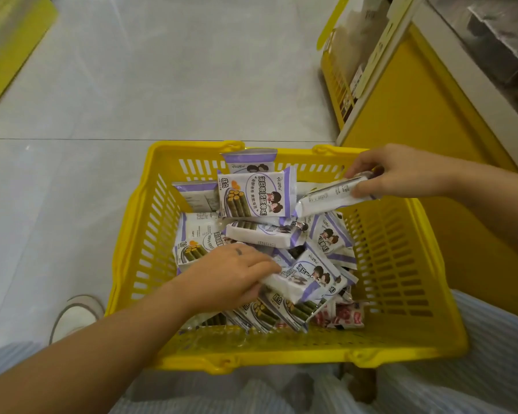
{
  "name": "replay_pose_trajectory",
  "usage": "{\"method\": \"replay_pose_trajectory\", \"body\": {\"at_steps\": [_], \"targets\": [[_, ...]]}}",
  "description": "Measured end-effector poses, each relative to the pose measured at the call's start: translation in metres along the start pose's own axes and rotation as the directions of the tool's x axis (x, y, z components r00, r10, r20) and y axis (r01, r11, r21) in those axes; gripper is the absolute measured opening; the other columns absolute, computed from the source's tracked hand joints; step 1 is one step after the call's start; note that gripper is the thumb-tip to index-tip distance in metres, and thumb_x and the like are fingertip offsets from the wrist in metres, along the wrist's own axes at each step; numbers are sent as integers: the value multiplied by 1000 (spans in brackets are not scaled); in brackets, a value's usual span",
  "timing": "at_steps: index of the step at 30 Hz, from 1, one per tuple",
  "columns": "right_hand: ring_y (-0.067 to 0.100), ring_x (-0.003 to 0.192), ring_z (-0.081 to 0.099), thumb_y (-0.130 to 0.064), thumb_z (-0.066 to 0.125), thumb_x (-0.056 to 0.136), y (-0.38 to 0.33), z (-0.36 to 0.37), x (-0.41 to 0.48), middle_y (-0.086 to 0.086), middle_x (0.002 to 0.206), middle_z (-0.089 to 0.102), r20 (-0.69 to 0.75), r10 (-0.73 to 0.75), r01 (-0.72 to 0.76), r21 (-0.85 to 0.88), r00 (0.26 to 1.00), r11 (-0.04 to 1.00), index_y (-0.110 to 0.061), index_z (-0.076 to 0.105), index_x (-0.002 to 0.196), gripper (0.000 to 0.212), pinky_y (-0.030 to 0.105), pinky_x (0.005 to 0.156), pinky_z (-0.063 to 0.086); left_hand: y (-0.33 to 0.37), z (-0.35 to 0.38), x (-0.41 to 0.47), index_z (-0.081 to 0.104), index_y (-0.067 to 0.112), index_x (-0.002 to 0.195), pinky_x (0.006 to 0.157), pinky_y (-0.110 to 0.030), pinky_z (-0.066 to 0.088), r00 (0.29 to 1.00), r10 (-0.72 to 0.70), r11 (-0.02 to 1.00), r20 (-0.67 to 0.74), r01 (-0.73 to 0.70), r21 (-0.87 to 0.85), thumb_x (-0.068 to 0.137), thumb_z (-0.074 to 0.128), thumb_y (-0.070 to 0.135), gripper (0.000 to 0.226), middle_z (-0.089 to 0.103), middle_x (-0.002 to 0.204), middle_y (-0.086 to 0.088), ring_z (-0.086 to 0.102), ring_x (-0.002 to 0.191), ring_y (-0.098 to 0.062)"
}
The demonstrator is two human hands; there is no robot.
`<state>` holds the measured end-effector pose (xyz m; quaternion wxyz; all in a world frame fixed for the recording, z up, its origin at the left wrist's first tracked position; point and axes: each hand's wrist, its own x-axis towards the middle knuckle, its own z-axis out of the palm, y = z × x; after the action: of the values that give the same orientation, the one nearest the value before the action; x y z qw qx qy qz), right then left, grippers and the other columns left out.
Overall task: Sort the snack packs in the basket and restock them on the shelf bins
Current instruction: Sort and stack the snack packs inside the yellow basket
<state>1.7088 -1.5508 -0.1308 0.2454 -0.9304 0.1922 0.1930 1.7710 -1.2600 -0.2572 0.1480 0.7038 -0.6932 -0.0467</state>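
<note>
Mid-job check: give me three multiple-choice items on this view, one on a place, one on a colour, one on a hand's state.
1. Where does the red-and-white pack lie?
A. on the floor
B. in the basket, at the near right of the pile
C. on the shelf

2. What colour is the basket?
A. blue
B. green
C. yellow

3. What is the right hand doing?
A. holding a white pack over the basket
B. hanging empty
C. pressing the floor

Key: 1 B, it lies among the packs by the near wall. 2 C, the walls and rim are yellow. 3 A, its fingers pinch the pack's end.
</note>
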Motion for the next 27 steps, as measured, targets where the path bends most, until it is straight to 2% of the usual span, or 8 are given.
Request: {"method": "replay_pose_trajectory", "body": {"at_steps": [5, 8, 12, 16, 20, 23, 25, 27], "targets": [[13, 75, 62, -29, 67, 81, 17, 5, 7, -5, 82, 67, 11, 57, -57, 29, 998, 998, -21, 66, 102, 22, 30, 66, 46, -8, -41, -7, 63, 14, 118, 70, -30, 54, 969, -133, 991, -209, 125, -52, 82, 56, 30, 40, 71, 95, 0, 65, 79, -13], [17, 88, 60, -29, 62, 89, 22, 17, 15, 2, 99, 63, 120, 141, -160, 165, 983, 973, -20, 64, 107, 21, 29, 67, 50, -30, -69, -11, 59, 13, 123, 74, -30, 52, 886, -318, 948, -337, 297, -114, 81, 50, 32, 47, 70, 105, -5, 66, 87, -21], [33, 106, 58, -20, 53, 95, 28, 40, 26, 18, 122, 54, 237, 289, -373, 540, 928, 754, -9, 57, 116, 24, 41, 75, 58, -60, -79, -19, 51, 27, 133, 70, -36, 53, 767, -577, 816, -282, 527, -236, 82, 48, 40, 52, 69, 106, -1, 67, 85, -25], [22, 86, 60, -15, 53, 96, 26, 58, 41, 14, 123, 56, -32, 385, -270, 658, 923, 703, -6, 59, 112, 19, 26, 53, 56, -76, -61, -18, 45, 31, 137, 76, -41, 50, 708, -670, 739, -223, 663, -117, 90, 58, 29, 49, 64, 124, 0, 63, 101, -28], [17, 109, 56, -18, 61, 91, 22, 65, 45, 4, 120, 61, -409, 155, 5, 362, 899, 932, -16, 64, 109, 18, 34, 89, 49, -80, -50, -10, 52, 17, 133, 80, -46, 48, 638, -699, 680, -322, 733, -23, 85, 65, 12, 50, 54, 128, -12, 57, 108, -38], [4, 89, 56, -19, 63, 88, 14, 75, 29, -11, 96, 61, -399, -101, 177, 158, 911, 971, -30, 61, 86, 11, 18, 72, 42, -69, -47, -10, 63, 9, 115, 79, -46, 49, 702, -578, 759, -415, 650, 41, 77, 71, 3, 39, 58, 117, -15, 59, 101, -39], [7, 84, 61, -25, 65, 88, 13, 87, 22, -11, 88, 63, -179, -132, 161, 157, 975, 974, -29, 62, 88, 5, 18, 66, 45, -59, -45, -12, 65, 9, 104, 74, -41, 50, 797, -458, 849, -393, 523, 73, 77, 71, 1, 28, 62, 107, -12, 62, 92, -34], [12, 92, 63, -35, 66, 87, 15, 102, 17, -9, 102, 63, 109, -93, 86, 71, 990, 994, -24, 60, 113, 29, 23, 74, 50, -50, -39, -14, 65, 14, 102, 70, -34, 48, 895, -395, 908, -207, 414, 57, 83, 68, 8, 20, 64, 100, -4, 63, 87, -27]]}}
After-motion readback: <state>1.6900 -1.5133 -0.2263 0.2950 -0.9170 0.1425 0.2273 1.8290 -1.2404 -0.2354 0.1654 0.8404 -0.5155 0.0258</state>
